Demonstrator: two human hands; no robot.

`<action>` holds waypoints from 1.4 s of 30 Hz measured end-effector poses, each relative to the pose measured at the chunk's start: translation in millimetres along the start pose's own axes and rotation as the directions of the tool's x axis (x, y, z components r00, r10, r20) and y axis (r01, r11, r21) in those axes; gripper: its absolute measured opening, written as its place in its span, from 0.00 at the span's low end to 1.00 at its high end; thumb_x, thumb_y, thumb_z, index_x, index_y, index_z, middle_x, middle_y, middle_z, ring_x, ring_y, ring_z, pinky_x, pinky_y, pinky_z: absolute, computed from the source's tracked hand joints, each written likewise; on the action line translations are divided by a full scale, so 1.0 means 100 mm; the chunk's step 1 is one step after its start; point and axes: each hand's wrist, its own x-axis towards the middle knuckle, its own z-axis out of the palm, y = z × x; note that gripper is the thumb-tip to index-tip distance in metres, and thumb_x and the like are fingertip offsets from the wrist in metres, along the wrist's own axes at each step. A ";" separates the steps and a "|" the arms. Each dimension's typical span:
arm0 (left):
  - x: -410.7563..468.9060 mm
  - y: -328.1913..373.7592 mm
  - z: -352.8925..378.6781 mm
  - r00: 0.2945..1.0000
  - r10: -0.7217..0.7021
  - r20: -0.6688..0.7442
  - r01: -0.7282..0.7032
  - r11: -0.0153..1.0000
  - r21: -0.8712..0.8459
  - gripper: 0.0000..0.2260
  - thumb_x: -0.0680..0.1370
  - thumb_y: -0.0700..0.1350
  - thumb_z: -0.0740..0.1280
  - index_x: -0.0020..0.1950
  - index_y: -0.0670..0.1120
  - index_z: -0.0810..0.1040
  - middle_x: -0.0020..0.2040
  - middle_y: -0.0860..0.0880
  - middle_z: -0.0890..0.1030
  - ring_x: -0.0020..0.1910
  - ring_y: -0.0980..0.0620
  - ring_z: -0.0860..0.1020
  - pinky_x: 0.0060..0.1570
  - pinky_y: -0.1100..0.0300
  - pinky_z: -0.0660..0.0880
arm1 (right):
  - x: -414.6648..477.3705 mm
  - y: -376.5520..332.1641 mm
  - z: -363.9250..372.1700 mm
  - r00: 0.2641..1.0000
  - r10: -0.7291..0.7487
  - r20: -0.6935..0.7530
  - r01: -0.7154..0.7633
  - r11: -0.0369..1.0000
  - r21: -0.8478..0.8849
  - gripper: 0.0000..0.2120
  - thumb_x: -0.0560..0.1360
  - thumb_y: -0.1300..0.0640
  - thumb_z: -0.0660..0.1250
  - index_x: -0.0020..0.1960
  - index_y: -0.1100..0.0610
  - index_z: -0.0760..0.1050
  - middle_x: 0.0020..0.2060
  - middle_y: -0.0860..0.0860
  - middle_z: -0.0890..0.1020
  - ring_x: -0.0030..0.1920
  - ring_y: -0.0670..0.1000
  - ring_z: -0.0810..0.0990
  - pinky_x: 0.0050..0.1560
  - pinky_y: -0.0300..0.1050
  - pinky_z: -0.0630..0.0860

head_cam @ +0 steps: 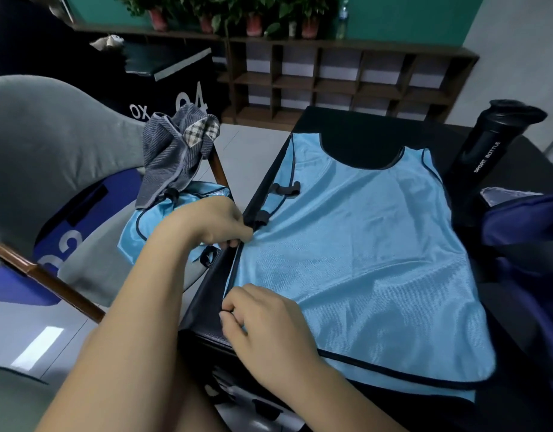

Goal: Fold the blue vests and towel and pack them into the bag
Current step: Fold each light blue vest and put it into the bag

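A blue vest [362, 244] lies spread flat on the black surface [362, 126] in the centre and right of the frame. Its neck opening is toward the top and its hem toward the bottom, so its long axis runs up and down the picture. Both hands sit on its left side edge. The left hand [213, 222] is higher up, fingers curled and pinching the dark trim just below the side straps. The right hand [269, 325] is lower, thumb and forefinger pinching the trim near the lower left corner. The whole body of the vest lies to the right of the hands, so a first fold would likely carry this edge rightward across the cloth. At the left, a second vest [138, 235] lies crumpled on the grey chair [51, 145], partly hidden by the left forearm and by the striped towel [172, 157] heaped above it. The dark blue bag [524, 238] is cut off by the right edge, and I cannot make out its opening. A black sport bottle [487, 145] stands just behind it.
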 end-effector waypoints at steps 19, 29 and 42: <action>0.41 0.35 0.15 0.890 0.263 -0.373 -0.293 0.956 -0.025 0.03 0.79 0.44 0.69 0.46 0.51 0.82 0.42 0.53 0.84 0.37 0.54 0.79 0.36 0.60 0.75 | -0.23 0.31 -0.70 0.999 -0.027 -0.041 0.030 0.997 0.066 0.07 0.83 0.46 0.64 0.57 0.47 0.78 0.47 0.42 0.78 0.52 0.42 0.77 0.55 0.47 0.77; 0.99 0.56 0.31 0.910 0.243 -0.335 -0.105 0.919 0.381 0.07 0.76 0.50 0.73 0.43 0.47 0.82 0.42 0.48 0.83 0.43 0.45 0.82 0.36 0.55 0.79 | -0.94 1.16 -1.37 0.993 -0.013 -0.115 -0.016 0.971 -0.240 0.05 0.81 0.48 0.71 0.50 0.48 0.78 0.46 0.41 0.74 0.47 0.46 0.76 0.53 0.46 0.75; 1.15 0.55 0.17 0.933 0.101 -0.346 0.015 0.949 0.316 0.20 0.76 0.51 0.75 0.32 0.43 0.71 0.28 0.46 0.71 0.28 0.45 0.69 0.31 0.57 0.66 | -1.53 1.50 -1.48 0.978 -0.022 -0.208 -0.028 0.971 -0.236 0.05 0.79 0.49 0.71 0.47 0.49 0.81 0.47 0.43 0.76 0.48 0.45 0.78 0.52 0.45 0.74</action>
